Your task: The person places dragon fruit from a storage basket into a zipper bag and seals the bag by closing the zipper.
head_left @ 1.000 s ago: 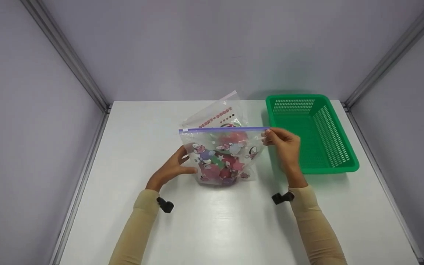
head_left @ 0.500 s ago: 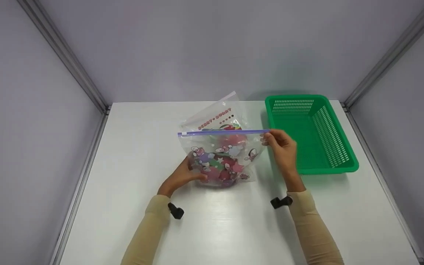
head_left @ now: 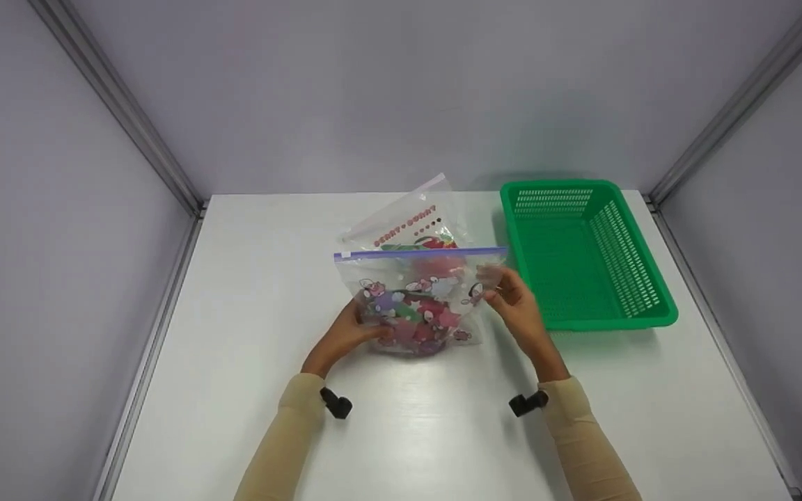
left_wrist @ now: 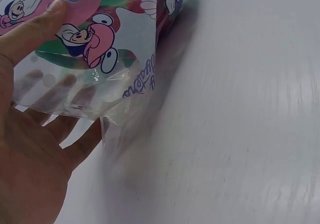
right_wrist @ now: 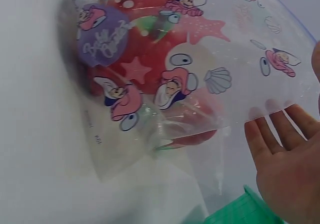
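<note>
A clear zip bag (head_left: 416, 300) with a purple zip strip (head_left: 422, 252) and cartoon prints stands in the middle of the table, filled with red, pink and green things seen blurrily through the plastic. My left hand (head_left: 345, 337) holds its lower left side, the thumb (left_wrist: 42, 28) across the front and the fingers behind the film. At the right side edge is my right hand (head_left: 521, 313); its fairly straight fingers (right_wrist: 287, 134) reach behind the film. A second clear bag (head_left: 408, 224) with red lettering lies behind the first, partly hidden, with red and green things in it.
A green perforated basket (head_left: 599, 324) stands on the right of the white table (head_left: 269, 243), close to my right hand. Grey walls (head_left: 401, 97) close off the back and both sides.
My left hand has come in from the left onto the bag's side. My right hand has let go of the zip strip's right end and moved down to the side edge.
</note>
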`<state>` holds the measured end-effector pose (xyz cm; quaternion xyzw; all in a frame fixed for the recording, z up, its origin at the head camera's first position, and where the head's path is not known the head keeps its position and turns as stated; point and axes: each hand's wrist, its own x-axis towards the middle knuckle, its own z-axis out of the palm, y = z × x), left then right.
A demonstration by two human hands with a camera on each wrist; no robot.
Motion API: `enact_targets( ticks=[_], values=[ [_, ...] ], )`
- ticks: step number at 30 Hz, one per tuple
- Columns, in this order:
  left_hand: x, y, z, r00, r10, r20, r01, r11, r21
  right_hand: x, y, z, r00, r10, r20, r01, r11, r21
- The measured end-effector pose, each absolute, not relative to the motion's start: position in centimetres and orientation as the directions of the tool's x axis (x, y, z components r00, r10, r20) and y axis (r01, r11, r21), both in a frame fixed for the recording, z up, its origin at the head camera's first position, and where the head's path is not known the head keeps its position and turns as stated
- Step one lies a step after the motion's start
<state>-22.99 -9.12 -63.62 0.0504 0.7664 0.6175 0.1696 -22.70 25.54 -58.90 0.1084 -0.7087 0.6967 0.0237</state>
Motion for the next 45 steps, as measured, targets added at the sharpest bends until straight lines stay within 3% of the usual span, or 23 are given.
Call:
enact_targets(
  ticks=[6, 12, 28, 45],
  values=[
    [-23.0, -8.9, -63.7, -0.946, 0.256, -0.198, -0.144, 0.215, 0.966, -21.9, 24.5, -61.1, -0.977, -0.205, -0.053, 0.017, 0.172, -0.985],
    [-23.0, -8.6, -64.0, -0.944, 0.228, -0.238, -0.198, 0.187, 0.962, -21.9, 23.6, -63.3, -0.968, -0.209, -0.136, 0.077, 0.269, -0.96],
    [-22.3, -8.1, -64.3, -0.95, 0.134, -0.282, -0.26, 0.157, 0.953, -21.1, 21.4, -64.4, -0.995, -0.086, -0.045, 0.021, 0.263, -0.965],
    [-22.2, -10.1, -62.9, -0.984, 0.059, -0.168, -0.159, 0.138, 0.978, -21.0, 19.1, -62.1, -0.99, -0.134, 0.034, -0.063, 0.219, -0.974]
  ],
)
